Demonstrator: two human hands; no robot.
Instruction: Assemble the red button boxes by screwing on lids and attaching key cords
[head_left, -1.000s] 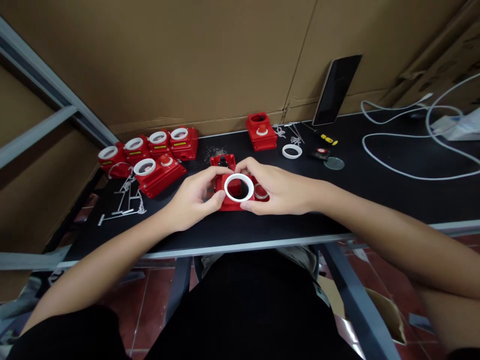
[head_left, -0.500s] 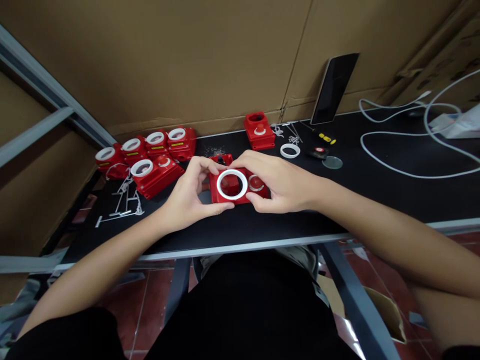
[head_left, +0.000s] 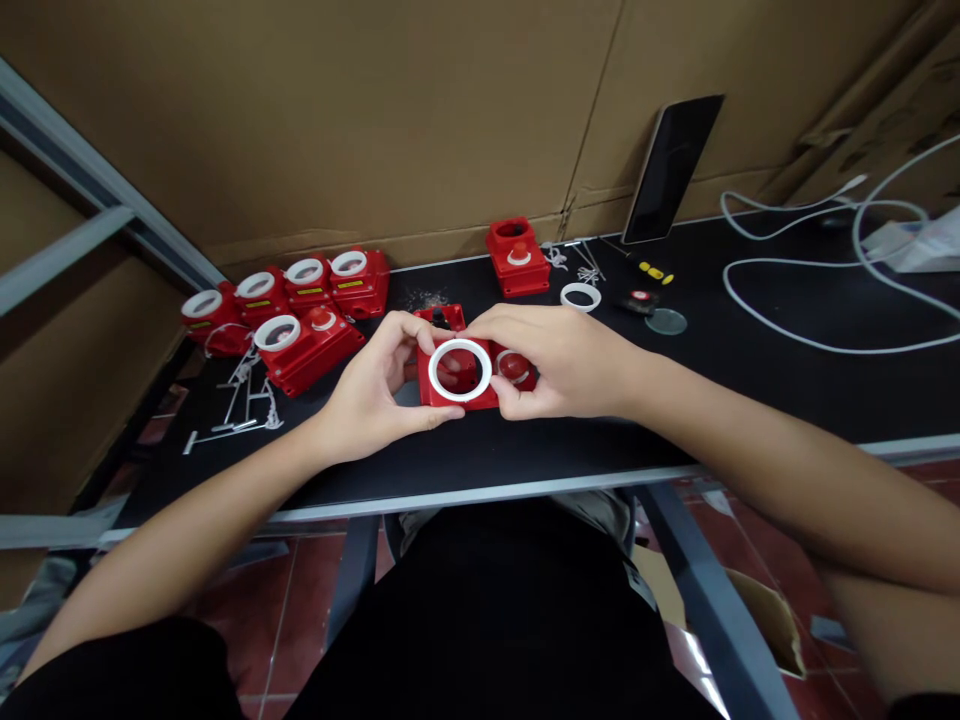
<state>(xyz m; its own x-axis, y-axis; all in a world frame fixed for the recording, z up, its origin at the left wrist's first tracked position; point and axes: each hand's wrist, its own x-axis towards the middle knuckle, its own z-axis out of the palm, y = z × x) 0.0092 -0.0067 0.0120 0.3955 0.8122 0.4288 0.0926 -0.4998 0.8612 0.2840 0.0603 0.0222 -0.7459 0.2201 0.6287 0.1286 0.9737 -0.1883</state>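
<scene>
A red housing (head_left: 486, 397) with a round opening and a red knob lies between my hands near the table's front edge. Over its opening sits a white ring (head_left: 460, 370). My left hand (head_left: 382, 390) grips the housing's left side, thumb along the lower front edge and fingers at the top. From the right, my right hand (head_left: 559, 365) has its thumb and fingers on the ring's right side, partly covering the red knob. Just behind the housing is another red part (head_left: 442, 318), partly hidden by my hands.
Several red housings with white rings (head_left: 362, 284) stand at the left, beside metal rods (head_left: 244, 428). Behind are a red housing without a ring (head_left: 519, 260), a loose white ring (head_left: 580, 297), a clear disc (head_left: 666, 321), a yellow-handled tool (head_left: 656, 272) and a white cable (head_left: 795, 265).
The view has shifted slightly. Both hands remain on the red housing and white ring, with the right fingers and thumb slightly changed in position.
</scene>
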